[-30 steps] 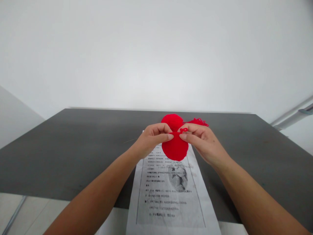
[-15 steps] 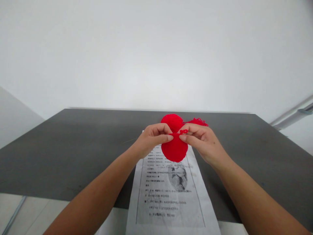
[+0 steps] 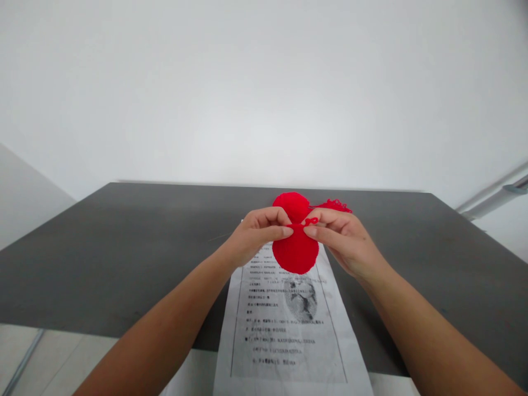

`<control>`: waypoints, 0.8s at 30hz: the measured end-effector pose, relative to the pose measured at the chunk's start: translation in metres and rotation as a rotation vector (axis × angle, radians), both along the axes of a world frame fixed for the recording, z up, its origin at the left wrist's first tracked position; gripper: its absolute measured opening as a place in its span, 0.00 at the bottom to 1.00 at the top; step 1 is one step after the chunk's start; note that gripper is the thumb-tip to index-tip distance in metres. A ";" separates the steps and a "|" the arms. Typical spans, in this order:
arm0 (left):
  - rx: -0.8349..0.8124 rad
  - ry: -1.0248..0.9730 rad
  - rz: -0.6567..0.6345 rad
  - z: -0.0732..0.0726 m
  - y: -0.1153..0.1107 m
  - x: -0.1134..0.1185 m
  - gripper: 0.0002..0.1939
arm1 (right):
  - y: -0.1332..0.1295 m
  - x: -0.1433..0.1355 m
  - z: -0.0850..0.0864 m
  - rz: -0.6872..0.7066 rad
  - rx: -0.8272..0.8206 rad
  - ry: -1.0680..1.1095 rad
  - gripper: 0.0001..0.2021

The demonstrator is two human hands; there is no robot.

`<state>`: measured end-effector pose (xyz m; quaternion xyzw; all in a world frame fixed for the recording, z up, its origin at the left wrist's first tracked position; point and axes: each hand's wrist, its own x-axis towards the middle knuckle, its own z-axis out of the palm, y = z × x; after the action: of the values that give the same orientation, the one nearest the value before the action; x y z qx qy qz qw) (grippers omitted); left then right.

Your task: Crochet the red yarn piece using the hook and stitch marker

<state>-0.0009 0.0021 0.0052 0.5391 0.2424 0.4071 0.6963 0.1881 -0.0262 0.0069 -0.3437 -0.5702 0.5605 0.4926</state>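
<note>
Both hands' fingers pinch the top edge of the red round piece point(image 3: 295, 252), which hangs down flat over the paper point(image 3: 289, 352). The left hand point(image 3: 259, 234) and right hand point(image 3: 336, 234) point inward, nearly touching, above the dark bench point(image 3: 144, 247).

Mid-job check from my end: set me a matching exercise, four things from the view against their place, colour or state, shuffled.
Things
1. Lower red round piece
2. Printed sheet
3. Tabletop
4. Wall

Place, colour or state
A. Dark grey, with its far edge running across the view
B. Pale and plain, rising at the far side
C. Pinched by the left hand and the right hand
D. White with dark print, reaching past the near edge

Right pairs: 1-C, 2-D, 3-A, 4-B
</note>
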 end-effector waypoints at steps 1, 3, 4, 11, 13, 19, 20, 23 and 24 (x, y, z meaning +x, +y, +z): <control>0.001 0.003 0.005 0.000 0.000 0.000 0.14 | 0.000 0.000 0.000 0.000 0.004 -0.001 0.11; 0.008 0.014 0.008 -0.001 0.001 0.000 0.14 | 0.001 -0.001 0.001 -0.001 0.011 -0.006 0.11; 0.012 0.021 0.007 -0.001 0.001 0.000 0.14 | 0.001 -0.001 0.002 -0.003 0.015 -0.012 0.10; 0.056 0.053 -0.002 -0.003 0.002 -0.001 0.13 | -0.002 -0.001 0.006 -0.053 0.070 -0.102 0.08; 0.071 0.054 -0.006 -0.003 0.003 -0.001 0.13 | -0.002 -0.002 0.006 -0.067 0.078 -0.118 0.07; 0.132 0.060 -0.007 -0.005 0.003 -0.002 0.12 | -0.002 -0.002 0.006 -0.090 0.107 -0.158 0.05; 0.135 0.064 -0.007 -0.005 0.003 -0.002 0.12 | -0.002 -0.002 0.006 -0.089 0.112 -0.159 0.05; 0.132 0.067 -0.009 -0.005 0.003 -0.002 0.11 | -0.002 -0.003 0.005 -0.092 0.116 -0.160 0.05; 0.128 0.067 -0.010 -0.005 0.003 -0.002 0.11 | -0.002 -0.003 0.005 -0.097 0.115 -0.151 0.05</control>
<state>-0.0028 0.0048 0.0007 0.5970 0.2364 0.3999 0.6541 0.1853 -0.0282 0.0122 -0.3831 -0.6196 0.4751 0.4937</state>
